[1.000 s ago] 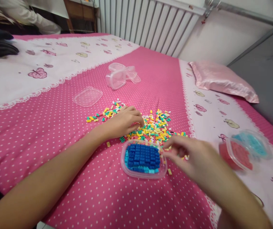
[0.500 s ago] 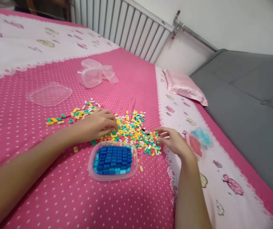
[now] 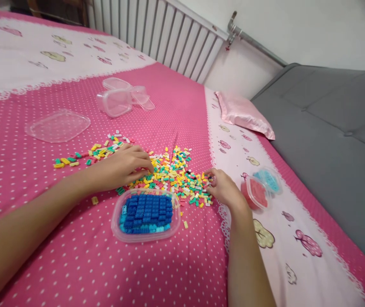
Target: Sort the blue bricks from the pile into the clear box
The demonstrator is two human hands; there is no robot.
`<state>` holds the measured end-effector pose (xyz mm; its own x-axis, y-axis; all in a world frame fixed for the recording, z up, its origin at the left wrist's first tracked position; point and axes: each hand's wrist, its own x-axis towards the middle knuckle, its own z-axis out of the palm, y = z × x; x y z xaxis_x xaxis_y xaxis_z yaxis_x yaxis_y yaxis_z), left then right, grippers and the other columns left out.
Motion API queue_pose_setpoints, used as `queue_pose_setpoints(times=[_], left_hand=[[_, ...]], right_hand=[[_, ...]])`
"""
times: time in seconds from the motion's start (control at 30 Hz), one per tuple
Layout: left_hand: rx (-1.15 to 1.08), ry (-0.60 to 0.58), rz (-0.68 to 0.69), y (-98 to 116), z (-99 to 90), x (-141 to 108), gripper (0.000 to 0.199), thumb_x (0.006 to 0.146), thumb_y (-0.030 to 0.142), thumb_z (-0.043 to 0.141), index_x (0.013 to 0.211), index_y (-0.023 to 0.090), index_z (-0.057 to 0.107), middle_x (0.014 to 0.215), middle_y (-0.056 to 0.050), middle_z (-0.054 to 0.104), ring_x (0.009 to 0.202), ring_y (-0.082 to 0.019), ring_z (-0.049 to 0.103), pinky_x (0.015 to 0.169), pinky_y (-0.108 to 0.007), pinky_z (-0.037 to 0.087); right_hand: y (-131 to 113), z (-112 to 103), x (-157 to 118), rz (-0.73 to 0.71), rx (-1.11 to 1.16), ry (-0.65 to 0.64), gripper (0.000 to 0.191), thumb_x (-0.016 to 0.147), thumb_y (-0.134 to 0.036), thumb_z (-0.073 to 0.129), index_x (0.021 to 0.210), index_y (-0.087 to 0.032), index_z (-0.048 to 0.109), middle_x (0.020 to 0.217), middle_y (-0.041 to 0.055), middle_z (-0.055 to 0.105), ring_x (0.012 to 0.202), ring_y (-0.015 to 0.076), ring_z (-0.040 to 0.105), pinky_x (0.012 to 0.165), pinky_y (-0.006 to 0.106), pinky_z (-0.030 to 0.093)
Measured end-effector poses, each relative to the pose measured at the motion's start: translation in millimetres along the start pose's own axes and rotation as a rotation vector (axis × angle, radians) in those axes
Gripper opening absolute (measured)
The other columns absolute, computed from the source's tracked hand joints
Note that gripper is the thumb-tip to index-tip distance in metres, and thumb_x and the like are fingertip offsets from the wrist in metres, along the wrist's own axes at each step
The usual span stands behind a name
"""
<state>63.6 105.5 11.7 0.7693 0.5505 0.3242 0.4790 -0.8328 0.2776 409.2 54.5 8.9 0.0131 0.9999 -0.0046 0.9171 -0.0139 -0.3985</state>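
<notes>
A loose pile of small toy bricks (image 3: 172, 172) in yellow, green, pink and white lies spread on the bed. My left hand (image 3: 131, 164) rests at the left side of the pile, fingers loosely curved over the bricks, with no brick visible in it. At the right edge of the pile, my right hand (image 3: 222, 185) has its fingers curled in toward the thumb; what lies between the fingertips is too small to make out. In front of the pile stands a clear plastic box (image 3: 115, 228) filled with dark blue bricks (image 3: 148, 209) and some light blue ones.
To the right are a tub of red pieces (image 3: 256, 194) and a tub of light blue pieces (image 3: 270, 180). Clear empty containers (image 3: 118, 102) and a flat clear lid (image 3: 59, 125) lie beyond the pile. A pink pillow (image 3: 244, 115) sits by the grey headboard (image 3: 323, 111).
My right hand's fingers have curled in more at the pile's edge. My left hand stays on the bricks. The whole view has shifted slightly, bringing the red tub more into sight.
</notes>
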Motion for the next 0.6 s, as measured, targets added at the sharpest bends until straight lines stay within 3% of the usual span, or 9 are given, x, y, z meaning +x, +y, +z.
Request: queue_pose_setpoints(times=[0.17,0.4,0.6], left_hand=[[-0.024,0.012,-0.001,0.0,0.7,0.3,0.025,0.099,0.037,0.049,0.095,0.025,0.071,0.098,-0.002,0.071,0.095,-0.020,0.055,0.089,-0.034,0.028],[-0.030,0.017,-0.001,-0.3,0.4,-0.6,0.025,0.099,0.038,0.050,0.095,0.026,0.071,0.097,-0.002,0.070,0.095,-0.019,0.055,0.088,-0.034,0.028],[-0.002,0.011,0.012,-2.0,0.7,-1.1,0.025,0.099,0.038,0.049,0.096,0.026,0.071,0.097,-0.002,0.071,0.094,-0.020,0.055,0.088,-0.035,0.028]], right_hand=[[0.8,-1.1,0.2,0.023,0.000,0.035,0.043,0.074,-0.011,0.064,0.115,-0.024,0.059,0.103,0.0021,0.068,0.075,0.0133,0.059,0.070,0.027,0.044],[3.1,1.2,3.7,0.053,0.019,0.084,0.030,0.071,-0.010,0.061,0.099,-0.022,0.066,0.083,-0.0015,0.068,0.069,0.0130,0.061,0.065,0.024,0.043],[-1.1,-5.8,4.6,0.068,0.068,0.095,0.022,0.073,-0.016,0.060,0.091,-0.018,0.072,0.077,0.0033,0.071,0.070,0.0173,0.066,0.066,0.028,0.046]])
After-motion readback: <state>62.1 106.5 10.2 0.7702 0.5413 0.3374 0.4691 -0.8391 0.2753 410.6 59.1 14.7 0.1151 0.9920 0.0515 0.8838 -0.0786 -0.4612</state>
